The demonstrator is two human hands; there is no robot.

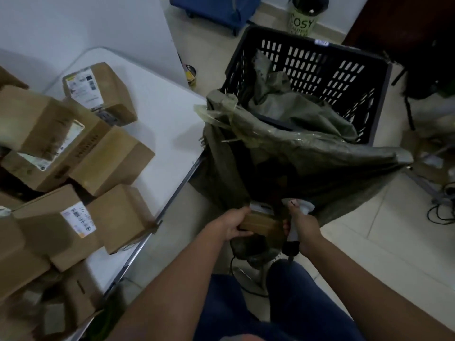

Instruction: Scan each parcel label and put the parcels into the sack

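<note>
My left hand [235,225] grips the left end of a small brown cardboard parcel [262,223] held at the near rim of the open grey-green sack [307,148]. A white label shows on the parcel's far edge. My right hand [304,226] grips a grey handheld scanner [296,217] just right of the parcel, its fingers also touching the parcel's right end. Several more brown parcels [73,153] with white labels are piled on the white table [162,114] to the left.
A black slotted plastic basket [320,67] stands behind the sack with part of the sack draped in it. A blue trolley [216,8] and a green bin [304,20] sit at the back. Cables and metal legs [438,193] lie on the tiled floor at right.
</note>
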